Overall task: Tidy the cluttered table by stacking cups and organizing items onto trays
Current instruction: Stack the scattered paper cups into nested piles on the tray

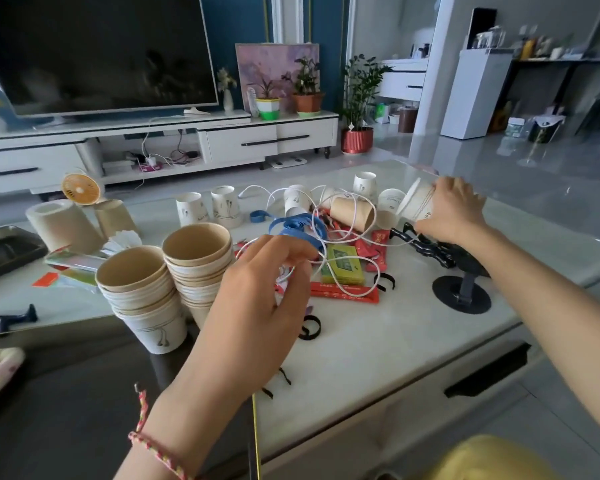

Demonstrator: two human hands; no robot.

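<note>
Two stacks of paper cups [142, 289] [198, 261] stand upright near the table's front left. My left hand [257, 303] hovers just right of them, fingers curled and pinching the white cable [329, 271]. My right hand [451, 209] grips a white paper cup [418, 200] tilted on its side at the far right. Several loose cups lie or stand upside down in the middle, among them a brown cup on its side [354, 213] and white ones [191, 209] [364, 183]. A dark tray [4, 251] sits at the far left edge.
A blue ribbon [295, 230], red packets [343, 294], a green box [343, 270], black hair ties [310, 327] and a black stand [461, 292] clutter the marble table [378, 344]. Two upside-down brown cups [63, 225] and a small orange fan [80, 190] stand at the back left.
</note>
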